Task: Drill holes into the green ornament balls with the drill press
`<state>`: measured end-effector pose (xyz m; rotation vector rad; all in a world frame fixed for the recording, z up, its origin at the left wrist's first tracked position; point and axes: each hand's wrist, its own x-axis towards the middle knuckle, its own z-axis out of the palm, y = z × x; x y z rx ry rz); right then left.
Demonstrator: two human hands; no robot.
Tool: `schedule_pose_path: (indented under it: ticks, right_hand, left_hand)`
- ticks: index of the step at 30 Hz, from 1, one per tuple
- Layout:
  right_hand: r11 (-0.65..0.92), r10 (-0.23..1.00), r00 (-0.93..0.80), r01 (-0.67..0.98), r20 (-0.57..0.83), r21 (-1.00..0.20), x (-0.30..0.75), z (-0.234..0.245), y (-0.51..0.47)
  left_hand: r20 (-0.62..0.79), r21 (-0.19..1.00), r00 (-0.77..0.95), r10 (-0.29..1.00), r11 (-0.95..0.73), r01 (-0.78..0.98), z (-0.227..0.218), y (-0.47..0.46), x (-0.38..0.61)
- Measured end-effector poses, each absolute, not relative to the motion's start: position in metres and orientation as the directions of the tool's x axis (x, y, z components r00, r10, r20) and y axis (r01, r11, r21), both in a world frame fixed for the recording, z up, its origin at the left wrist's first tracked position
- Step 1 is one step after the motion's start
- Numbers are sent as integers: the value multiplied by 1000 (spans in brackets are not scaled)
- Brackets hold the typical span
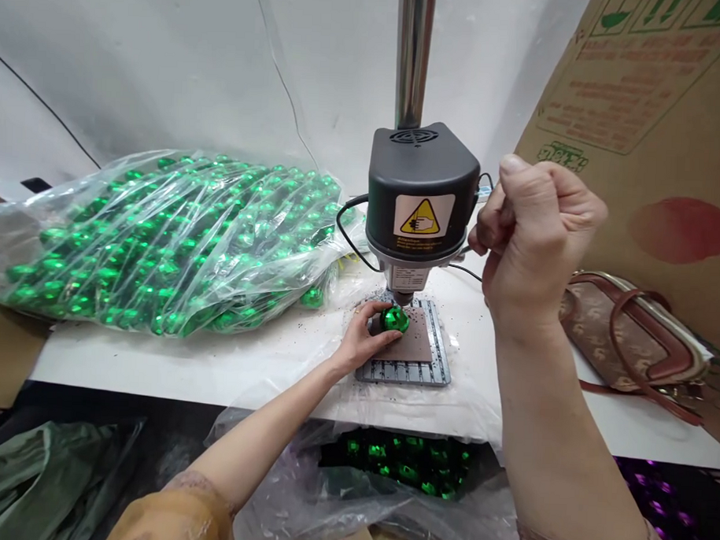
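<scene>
My left hand [362, 337] pinches a shiny green faceted ball [394, 319] between thumb and fingers, just beneath the chuck [402, 297] of a small bench drill press [423, 166]. Below the ball lies a brown square board [417, 341] on the press's slotted metal base [442, 374]. Whether the drill bit touches the ball cannot be made out. My right hand [535, 229] is raised on the right of the black motor housing, its fingers curled closed. What those fingers hold, if anything, is hidden.
A large clear bag of green balls [189, 240] lies on the white table [149, 365] at left. Below the front edge sits an open bag of green balls [406, 461]. A brown handbag [635, 335] and a cardboard box [653, 154] stand at right. Dark shavings dot the base.
</scene>
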<state>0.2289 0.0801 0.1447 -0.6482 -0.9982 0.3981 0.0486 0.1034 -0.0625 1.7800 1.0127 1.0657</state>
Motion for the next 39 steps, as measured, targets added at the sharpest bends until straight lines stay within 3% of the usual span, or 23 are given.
schedule_pose_path:
  ticks: [6,10,23,32,39]
  right_hand:
    - [748,581,491,-7,649,-664,229,145,80]
    - [759,572,488,-9,659,-652,229,145,80]
    - [775,521,484,77,703,-627,228,134,68]
    - [831,386,551,141,740,-538,221,112,61]
    - [843,356,541,165,762,-512,221,106,58]
  left_hand:
    - [335,824,289,897,-427,372,-58,91,59]
    - [287,866,267,920,-368,338,-62,85,65]
    - [333,850,298,894,-422,315,-68,86,67]
    - [339,843,299,892,-429,323,-68,85,67]
    - [349,832,313,883,-446,330,-67,85,67]
